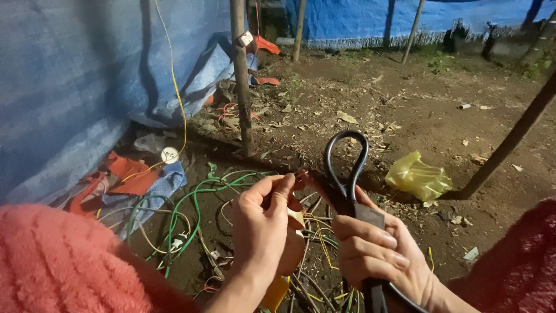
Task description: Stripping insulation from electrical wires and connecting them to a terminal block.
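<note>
The right hand point(370, 249) has its fingers closed around a looped black cable point(346, 168), the loop rising above them. The left hand point(267, 223) pinches a thin wire point(304, 177) beside it; tangled wires point(191, 203) still lie loose on the ground below.

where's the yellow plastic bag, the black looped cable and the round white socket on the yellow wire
yellow plastic bag point(418, 177), head view, crumpled middle
black looped cable point(346, 165), head view, loop's right side
round white socket point(169, 155), head view, its face

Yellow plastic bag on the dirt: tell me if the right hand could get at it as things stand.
Probably not at once. The right hand is closed around a black looped cable, so it is occupied. The yellow plastic bag lies in the open on bare ground beyond it, with nothing covering it.
</note>
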